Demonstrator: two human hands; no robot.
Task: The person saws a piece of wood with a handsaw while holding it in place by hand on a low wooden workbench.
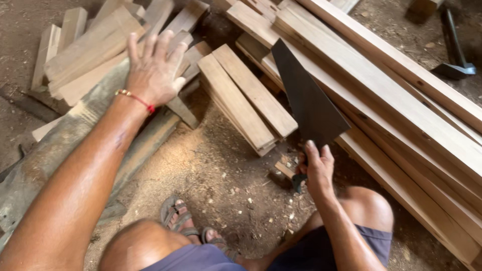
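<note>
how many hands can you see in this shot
2. The left hand is spread open over the pile of short wood pieces; the right hand grips the dark wide blade by its handle.

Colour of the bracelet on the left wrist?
Red bracelet with small gold beads, seen in the head view.

1. The left hand, a red cord at its wrist, reaches to the upper left of the frame, its spread fingers lying on a heap of short wooden blocks.
2. The right hand, lower centre-right, grips the handle of a broad dark blade that points up and to the left.
3. Two flat boards lie stacked in the centre, just left of the blade.
4. Long planks run diagonally across the right side.
5. Sawdust covers the dirt floor; a sandalled foot shows at the bottom.
</note>
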